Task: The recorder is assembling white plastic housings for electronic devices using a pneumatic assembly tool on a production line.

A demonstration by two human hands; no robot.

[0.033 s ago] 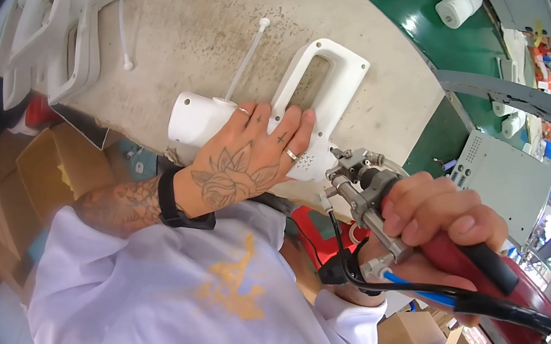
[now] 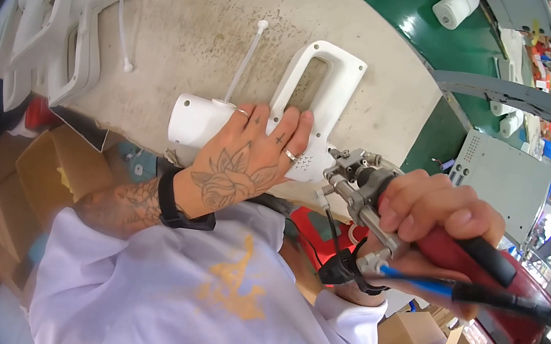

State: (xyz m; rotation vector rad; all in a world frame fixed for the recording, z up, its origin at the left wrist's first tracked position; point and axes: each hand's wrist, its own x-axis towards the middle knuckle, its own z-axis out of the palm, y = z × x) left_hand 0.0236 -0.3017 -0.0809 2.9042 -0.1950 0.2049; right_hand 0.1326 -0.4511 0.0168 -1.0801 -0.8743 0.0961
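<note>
A white plastic housing (image 2: 337, 96) with a loop-shaped handle and small screw holes lies on the worktable. My left hand (image 2: 250, 154) rests across its rounded body, fingers laid over the top and holding it against the surface; the thumb is hidden. From the housing sticks a thin white rod (image 2: 245, 62) with a round knob. My right hand (image 2: 442, 213) is wrapped round a red and black power screwdriver (image 2: 467, 259). Its metal nose (image 2: 347, 161) points left, the tip right beside the housing's right corner; whether they touch I cannot tell.
Several similar white housings (image 2: 80, 11) are piled at the table's left, one with its own rod. A grey metal box (image 2: 500, 175) and a curved grey bar (image 2: 525, 98) stand to the right. Cardboard boxes (image 2: 61, 166) lie below the table (image 2: 190, 26). A black cable (image 2: 510, 303) trails off the screwdriver.
The screwdriver and my right hand have shifted very slightly left. My left hand and the housing stay practically where they were.
</note>
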